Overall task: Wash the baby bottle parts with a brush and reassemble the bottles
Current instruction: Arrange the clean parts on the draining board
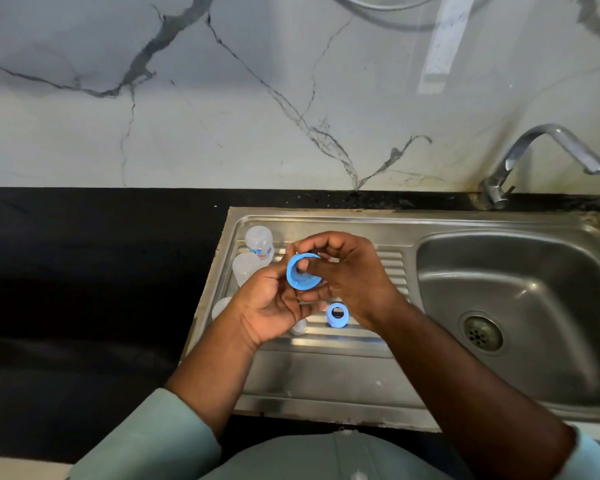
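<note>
A blue screw ring (300,279) is held above the steel drainboard (378,268) by both hands. My left hand (269,306) grips its lower left edge. My right hand (347,271) curls over its top and right side, with a finger reaching into the opening. A second blue ring (337,315) lies flat on the drainboard just below the hands. Two clear bottle bodies (258,242) (245,268) lie at the drainboard's left end. A clear piece (221,307) shows by my left wrist, another (299,326) under my left hand; both are partly hidden.
The sink basin (510,299) with its drain (481,333) lies to the right. A chrome tap (548,157) stands at the back right corner, turned right, with no water running. Black countertop (94,271) spreads to the left, and a marble wall rises behind.
</note>
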Tool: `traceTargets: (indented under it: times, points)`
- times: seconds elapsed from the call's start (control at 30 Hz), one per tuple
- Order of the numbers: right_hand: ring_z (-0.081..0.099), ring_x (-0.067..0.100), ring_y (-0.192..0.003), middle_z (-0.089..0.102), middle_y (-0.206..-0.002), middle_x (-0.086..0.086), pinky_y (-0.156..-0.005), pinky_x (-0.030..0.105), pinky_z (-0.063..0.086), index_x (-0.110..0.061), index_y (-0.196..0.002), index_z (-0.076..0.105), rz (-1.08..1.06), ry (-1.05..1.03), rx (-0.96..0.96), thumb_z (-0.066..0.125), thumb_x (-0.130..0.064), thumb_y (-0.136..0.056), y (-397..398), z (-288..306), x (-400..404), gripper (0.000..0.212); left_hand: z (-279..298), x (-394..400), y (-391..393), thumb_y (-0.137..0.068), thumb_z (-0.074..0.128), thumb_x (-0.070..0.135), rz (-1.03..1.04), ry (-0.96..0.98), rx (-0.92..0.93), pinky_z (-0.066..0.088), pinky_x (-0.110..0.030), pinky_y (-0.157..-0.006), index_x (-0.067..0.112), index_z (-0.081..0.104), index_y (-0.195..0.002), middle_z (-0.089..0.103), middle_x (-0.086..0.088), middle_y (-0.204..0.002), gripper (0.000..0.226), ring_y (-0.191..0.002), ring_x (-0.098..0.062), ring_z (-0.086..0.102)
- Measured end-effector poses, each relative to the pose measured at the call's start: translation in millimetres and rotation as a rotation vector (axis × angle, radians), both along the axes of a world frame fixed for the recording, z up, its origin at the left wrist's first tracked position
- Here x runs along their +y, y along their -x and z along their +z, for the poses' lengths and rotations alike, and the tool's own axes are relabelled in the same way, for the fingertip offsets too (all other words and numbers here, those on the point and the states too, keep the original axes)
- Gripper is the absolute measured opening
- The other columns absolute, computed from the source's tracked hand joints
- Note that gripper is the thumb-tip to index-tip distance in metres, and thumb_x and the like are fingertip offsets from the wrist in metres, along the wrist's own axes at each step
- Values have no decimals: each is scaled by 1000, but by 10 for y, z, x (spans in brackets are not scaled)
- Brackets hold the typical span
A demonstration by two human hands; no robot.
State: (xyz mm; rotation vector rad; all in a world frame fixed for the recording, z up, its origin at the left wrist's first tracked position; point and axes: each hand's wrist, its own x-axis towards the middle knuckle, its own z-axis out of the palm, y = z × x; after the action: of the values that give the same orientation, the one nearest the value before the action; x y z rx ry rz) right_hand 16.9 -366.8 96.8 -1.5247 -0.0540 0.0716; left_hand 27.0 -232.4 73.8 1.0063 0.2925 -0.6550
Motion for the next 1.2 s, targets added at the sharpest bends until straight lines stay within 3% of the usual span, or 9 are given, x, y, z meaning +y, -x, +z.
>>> traceTargets:
  times: [0.1, 0.2, 0.33, 0.5, 0.7, 0.8, 0.9, 1.0, 1.2]
  points:
    - [70, 26, -89, 74, -93, 5, -77, 50, 58, -10, -89, 72, -24, 18, 36, 72, 0, -78, -18, -2, 3, 15, -17, -71, 11, -92, 58, 10, 140, 21, -7, 47, -38, -98, 6, 70, -102, 64, -15, -94, 16, -85, -23, 57]
    - [69, 26, -85, 72, -88, 5, -75, 52, 58, -8, -86, 70, -71, 49, 18, 74, 3, -76, 8, 14, 53, 15, -31, -143, 21, -95, 58, 5, 270, -35, -63, 54, -24, -64, 1, 70, -101, 66, -10, -77, 14, -64, -13, 61]
    - [68, 26, -82, 66, -82, 6, -69, 46, 59, -14, -78, 62, -132, 140, -44, 75, 0, -76, 14, 4, 95, 19, 27, -247, 37, -99, 54, 7, 352, -134, -99, 39, -17, -38, 5, 68, -84, 56, -2, -55, 20, -42, -6, 49]
    - [65, 30, -79, 65, -84, 18, -72, 47, 57, -8, -75, 59, -44, 161, -99, 74, 3, -76, -11, -38, 2, 19, 123, -185, -8, -83, 72, 18, 155, -41, 66, 53, -23, -56, 9, 67, -80, 62, -6, -67, 10, -57, -13, 60]
    - [62, 25, -73, 63, -81, 21, -62, 35, 54, -14, -64, 55, -162, 157, -38, 70, 7, -75, -11, -135, 67, 28, 15, -254, -34, -89, 71, 13, 294, -178, 72, 51, -23, -50, 8, 67, -78, 64, -7, -65, 13, -54, -16, 63]
    - [67, 34, -84, 64, -90, 22, -67, 45, 59, -7, -73, 57, -159, 61, 35, 69, 8, -76, -29, -157, 101, 20, 16, -209, -106, -91, 63, 5, 274, -142, 92, 44, -20, -41, 9, 62, -81, 57, -5, -57, 11, -48, -14, 54]
    - [66, 17, -85, 67, -93, 9, -68, 29, 58, -14, -83, 60, 2, 157, 12, 74, 3, -76, -39, -141, 13, 23, 61, -176, -121, -92, 45, -6, 229, -131, 133, 30, -16, -34, 7, 54, -70, 48, -5, -47, 27, -39, -12, 42]
    - [60, 2, -76, 65, -82, -3, -66, 13, 49, -20, -78, 59, -46, 317, -36, 76, -1, -73, -57, -161, 3, 26, 30, -204, -87, -91, 45, -8, 189, -157, 117, 34, -17, -36, 6, 55, -66, 49, -6, -45, 31, -35, -14, 45]
    - [62, -1, -76, 65, -90, 5, -61, 18, 53, -9, -89, 60, -61, 193, 12, 74, 3, -74, -46, -194, 39, 24, 0, -180, -131, -94, 46, -3, 171, -108, 145, 47, -21, -43, 4, 63, -92, 57, -8, -58, 18, -39, -14, 53]
